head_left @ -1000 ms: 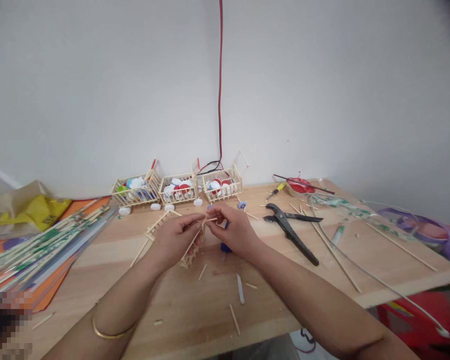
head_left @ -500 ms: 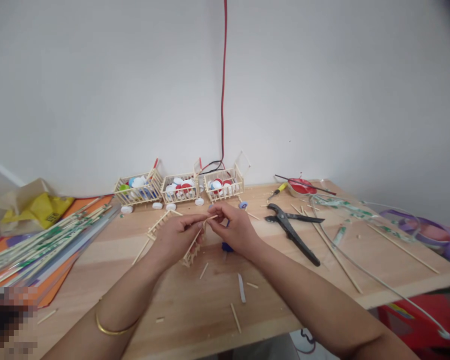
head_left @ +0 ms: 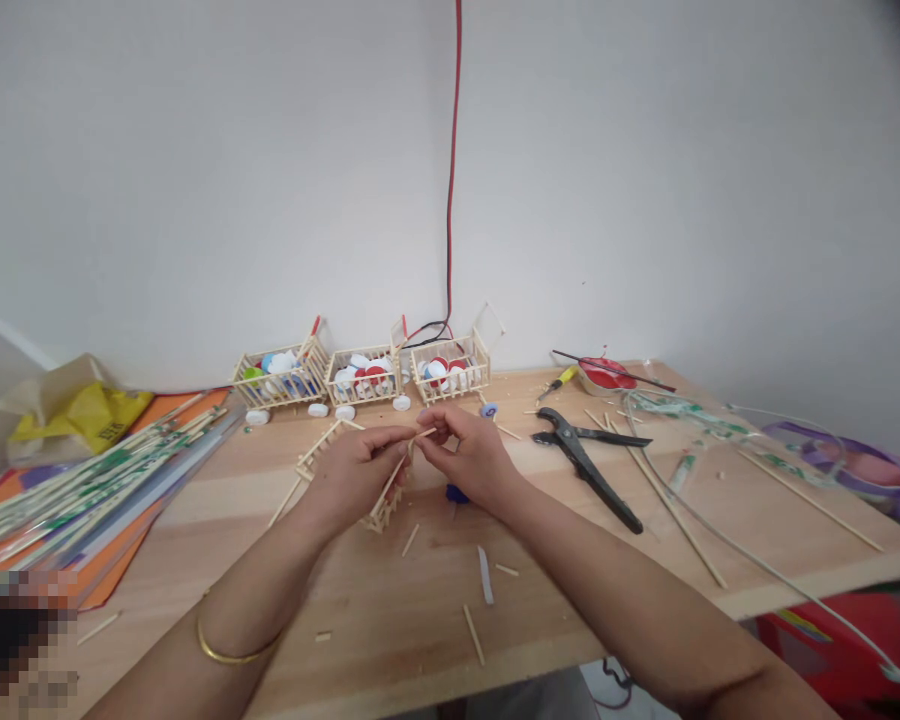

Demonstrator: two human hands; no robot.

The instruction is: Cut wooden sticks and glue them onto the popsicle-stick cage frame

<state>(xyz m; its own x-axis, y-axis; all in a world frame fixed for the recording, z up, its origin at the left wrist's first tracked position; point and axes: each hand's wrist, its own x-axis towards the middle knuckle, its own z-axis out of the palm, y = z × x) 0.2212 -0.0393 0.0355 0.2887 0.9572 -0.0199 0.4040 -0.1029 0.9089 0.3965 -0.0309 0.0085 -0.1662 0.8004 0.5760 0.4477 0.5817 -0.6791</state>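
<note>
My left hand (head_left: 349,472) is closed on a small frame of thin wooden sticks (head_left: 381,513), with the frame's bars showing on both sides of the hand. Thumb and fingertips of my right hand (head_left: 466,452) are pinched together at the frame's upper right corner. They hold a short thin wooden stick (head_left: 423,434), mostly covered by the fingers. The fingertips of both hands nearly meet there. A dark blue object (head_left: 456,494), partly hidden, lies below my right hand.
Stick carts (head_left: 292,375) filled with bottle caps stand along the wall. Black pliers (head_left: 589,475), a yellow-handled tool (head_left: 562,380) and a red bowl (head_left: 606,373) lie to the right. Bundled sticks (head_left: 105,475) and a yellow bag (head_left: 94,420) are left. Stick scraps (head_left: 474,636) lie in front.
The view has shifted slightly. Both hands keep their place at the frame's corner, with the right fingertips moved only a little.
</note>
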